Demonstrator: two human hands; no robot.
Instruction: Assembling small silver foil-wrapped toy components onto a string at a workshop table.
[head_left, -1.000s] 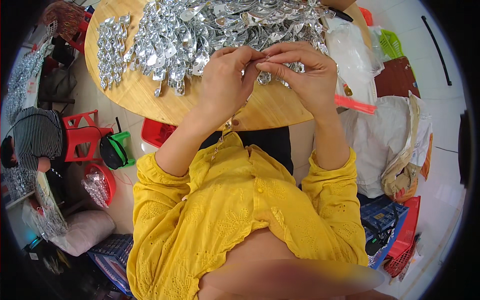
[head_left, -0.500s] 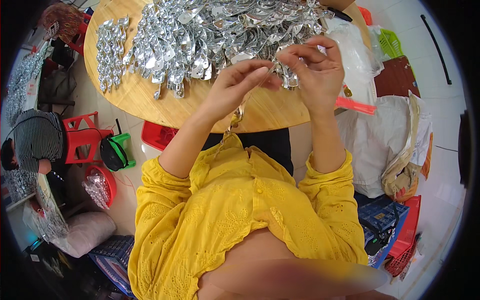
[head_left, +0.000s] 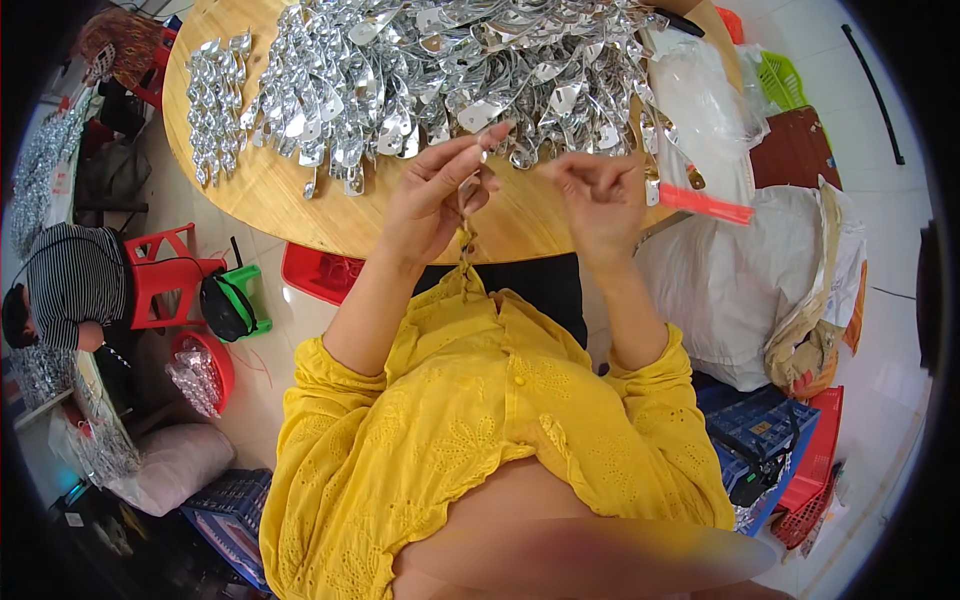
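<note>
My left hand (head_left: pixel 432 195) is closed in a pinch over the near part of the table. A narrow twisted shiny strip (head_left: pixel 466 236) hangs from its fingers toward my yellow top and reflects yellow. To its right, my right hand (head_left: pixel 606 205) is raised with its fingers curled together. Whatever that pinch holds, if anything, is too small to make out. The two hands are apart. Beyond them a large heap of twisted silver strips (head_left: pixel 400 75) covers the table, several with flat rounded ends.
The round wooden table (head_left: pixel 280 212) carries a smaller row of silver strips (head_left: pixel 217 110) at left. A clear plastic bag (head_left: pixel 695 110) and a red strip (head_left: pixel 707 204) lie at right. White sacks (head_left: pixel 735 290) stand beside it. At left, another person (head_left: pixel 75 280) works near a red stool (head_left: pixel 160 275).
My right hand has come down toward me and away from the left hand's fingertips. My left hand has shifted slightly left, still with the twisted strip.
</note>
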